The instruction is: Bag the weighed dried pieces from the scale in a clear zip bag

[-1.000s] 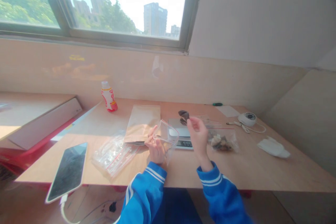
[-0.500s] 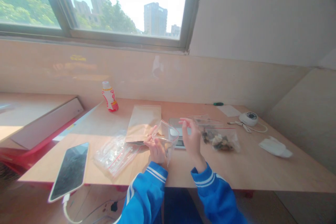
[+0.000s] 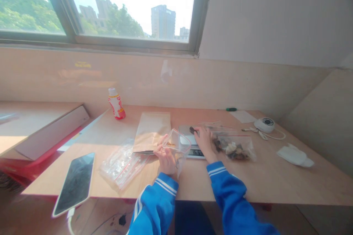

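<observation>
The left hand [image 3: 167,159] is clamped on a clear zip bag [image 3: 178,146], while the right hand [image 3: 205,141] has its fingers together at a dark chunk [image 3: 192,130] on the digital scale [image 3: 185,131], though whether they clamp it is hard to tell.

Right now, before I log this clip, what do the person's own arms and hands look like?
The left hand and right hand are bare, with no gloves. The arms are in bright blue jacket sleeves; the left sleeve and right sleeve each have a double white stripe near the cuff.
</observation>
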The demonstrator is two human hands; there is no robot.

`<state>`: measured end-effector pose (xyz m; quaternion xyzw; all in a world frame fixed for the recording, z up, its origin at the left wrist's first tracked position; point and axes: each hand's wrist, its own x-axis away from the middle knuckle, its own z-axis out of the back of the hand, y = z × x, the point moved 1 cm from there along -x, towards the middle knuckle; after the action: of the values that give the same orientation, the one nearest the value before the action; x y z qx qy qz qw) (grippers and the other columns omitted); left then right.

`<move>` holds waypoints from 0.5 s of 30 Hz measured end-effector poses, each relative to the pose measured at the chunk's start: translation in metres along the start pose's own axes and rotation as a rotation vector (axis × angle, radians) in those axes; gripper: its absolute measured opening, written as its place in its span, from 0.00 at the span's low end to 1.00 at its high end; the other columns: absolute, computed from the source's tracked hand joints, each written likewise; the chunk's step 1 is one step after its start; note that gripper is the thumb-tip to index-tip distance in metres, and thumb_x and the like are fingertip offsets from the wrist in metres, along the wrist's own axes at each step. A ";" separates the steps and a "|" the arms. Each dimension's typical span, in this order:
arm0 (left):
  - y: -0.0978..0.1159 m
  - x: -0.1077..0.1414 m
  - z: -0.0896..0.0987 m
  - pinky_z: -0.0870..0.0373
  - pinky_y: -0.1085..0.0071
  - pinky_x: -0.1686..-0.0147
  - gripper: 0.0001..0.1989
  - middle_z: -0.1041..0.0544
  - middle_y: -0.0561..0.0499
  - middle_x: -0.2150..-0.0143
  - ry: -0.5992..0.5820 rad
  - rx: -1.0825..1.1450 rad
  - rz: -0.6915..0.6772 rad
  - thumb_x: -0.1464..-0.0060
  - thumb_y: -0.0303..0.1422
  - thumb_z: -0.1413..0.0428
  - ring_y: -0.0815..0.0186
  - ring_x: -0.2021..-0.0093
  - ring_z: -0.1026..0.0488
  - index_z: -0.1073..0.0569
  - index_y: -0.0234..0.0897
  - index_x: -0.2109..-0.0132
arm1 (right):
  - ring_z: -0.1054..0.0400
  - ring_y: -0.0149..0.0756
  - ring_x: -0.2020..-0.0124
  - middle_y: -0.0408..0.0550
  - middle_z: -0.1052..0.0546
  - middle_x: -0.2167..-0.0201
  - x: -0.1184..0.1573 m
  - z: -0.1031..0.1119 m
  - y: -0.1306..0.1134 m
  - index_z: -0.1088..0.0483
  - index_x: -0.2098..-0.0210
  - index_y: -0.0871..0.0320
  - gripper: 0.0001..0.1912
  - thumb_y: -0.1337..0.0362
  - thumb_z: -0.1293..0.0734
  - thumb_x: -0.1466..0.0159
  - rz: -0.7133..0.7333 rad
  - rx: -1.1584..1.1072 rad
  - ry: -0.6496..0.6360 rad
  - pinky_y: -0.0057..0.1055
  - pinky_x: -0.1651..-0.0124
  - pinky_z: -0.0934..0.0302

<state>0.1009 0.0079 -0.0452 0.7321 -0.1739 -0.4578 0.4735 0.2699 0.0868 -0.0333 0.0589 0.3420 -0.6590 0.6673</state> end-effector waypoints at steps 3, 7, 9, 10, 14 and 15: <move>0.003 -0.001 0.000 0.32 0.48 0.56 0.12 0.31 0.35 0.54 0.014 0.007 0.008 0.39 0.43 0.59 0.55 0.54 0.29 0.44 0.39 0.60 | 0.35 0.45 0.60 0.51 0.23 0.65 0.002 0.010 -0.008 0.30 0.65 0.58 0.07 0.69 0.39 0.42 -0.020 -0.112 0.041 0.38 0.58 0.46; 0.004 -0.003 0.000 0.31 0.48 0.56 0.13 0.30 0.35 0.54 0.008 0.001 0.005 0.39 0.45 0.60 0.54 0.53 0.28 0.45 0.39 0.60 | 0.32 0.39 0.67 0.49 0.24 0.69 0.004 0.037 -0.024 0.31 0.67 0.58 0.05 0.68 0.39 0.41 -0.001 -0.343 0.095 0.34 0.62 0.40; 0.005 -0.003 -0.001 0.31 0.48 0.55 0.13 0.30 0.34 0.53 0.012 0.004 0.000 0.39 0.45 0.60 0.54 0.52 0.28 0.45 0.39 0.60 | 0.33 0.36 0.69 0.48 0.25 0.70 0.004 0.055 -0.035 0.32 0.67 0.58 0.05 0.65 0.39 0.40 -0.012 -0.448 0.158 0.32 0.64 0.39; 0.005 -0.003 -0.001 0.32 0.48 0.54 0.12 0.30 0.34 0.52 0.015 0.011 -0.002 0.39 0.44 0.60 0.54 0.51 0.29 0.46 0.39 0.60 | 0.33 0.35 0.70 0.48 0.25 0.69 0.005 0.065 -0.041 0.32 0.66 0.58 0.05 0.64 0.39 0.39 -0.028 -0.492 0.209 0.32 0.64 0.38; 0.006 -0.003 -0.002 0.35 0.46 0.49 0.11 0.31 0.34 0.48 0.002 0.040 -0.009 0.38 0.43 0.60 0.54 0.46 0.31 0.46 0.40 0.59 | 0.32 0.34 0.68 0.47 0.25 0.67 0.009 0.097 -0.067 0.32 0.64 0.57 0.07 0.61 0.38 0.37 -0.023 -0.594 0.363 0.32 0.62 0.36; 0.007 -0.003 -0.002 0.36 0.45 0.48 0.10 0.32 0.33 0.47 -0.001 0.037 -0.007 0.38 0.42 0.60 0.53 0.46 0.31 0.46 0.40 0.59 | 0.32 0.34 0.68 0.47 0.25 0.67 0.010 0.102 -0.072 0.31 0.64 0.56 0.07 0.61 0.38 0.37 0.032 -0.593 0.317 0.32 0.61 0.36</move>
<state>0.1020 0.0078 -0.0378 0.7413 -0.1802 -0.4562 0.4582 0.2408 0.0156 0.0654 -0.0307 0.6172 -0.5030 0.6042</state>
